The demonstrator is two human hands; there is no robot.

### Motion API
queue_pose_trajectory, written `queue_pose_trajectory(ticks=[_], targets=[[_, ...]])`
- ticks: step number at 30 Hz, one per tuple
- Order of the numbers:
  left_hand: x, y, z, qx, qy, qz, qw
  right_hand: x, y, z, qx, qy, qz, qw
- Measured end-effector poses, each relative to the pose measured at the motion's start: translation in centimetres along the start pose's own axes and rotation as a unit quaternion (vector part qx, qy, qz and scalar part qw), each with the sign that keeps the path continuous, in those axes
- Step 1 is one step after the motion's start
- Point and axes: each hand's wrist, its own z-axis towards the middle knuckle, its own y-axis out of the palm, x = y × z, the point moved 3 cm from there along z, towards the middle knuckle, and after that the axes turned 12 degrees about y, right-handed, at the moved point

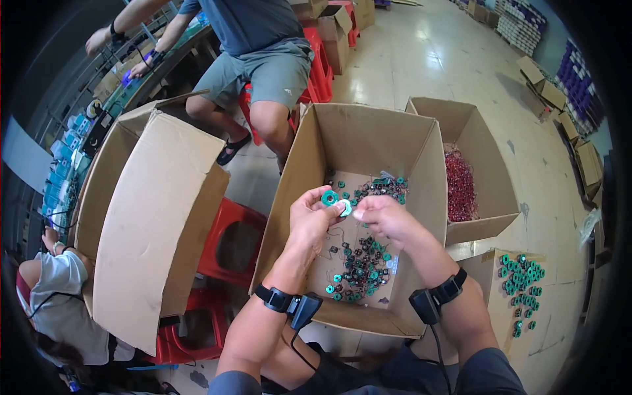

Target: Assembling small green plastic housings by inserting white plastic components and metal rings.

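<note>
My left hand (315, 212) holds a small green ring-shaped coil (329, 197) between thumb and fingers, above an open cardboard box (295, 168). My right hand (385, 217) meets it from the right and pinches a second green ring (346, 208) that touches the left fingertips. Below both hands, on the box floor, lies a heap of several green and dark coils with thin wires (365, 266). Each wrist wears a black band with a small black device.
A second open box (490, 164) at right holds red parts (461, 185). A cardboard sheet (495, 289) at lower right carries several green rings (520, 280). A big closed-flap box (158, 210) and red stools (227, 243) stand left. A seated person (260, 59) works at a bench behind.
</note>
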Motion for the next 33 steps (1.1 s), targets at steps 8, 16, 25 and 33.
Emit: queue_pose_trajectory(ticks=[8,16,25,33], targets=[[-0.6,-0.2,0.1,-0.03,0.018,0.025,0.999,1.2,-0.8,1.1,0.05,-0.041,-0.063,0.996],[-0.3,-0.2,0.8,-0.042,0.023,0.014,0.999,1.0,-1.2,2.1,0.098,-0.076,-0.128,0.984],[-0.6,-0.6,-0.2,-0.074,-0.039,-0.034,0.996,1.7,-0.8,1.0,0.169,-0.047,-0.097,0.98],[-1.4,-1.4,0.9,-0.045,0.03,0.121,0.991,0.3,1.5,-0.7,-0.011,-0.011,-0.039,0.999]])
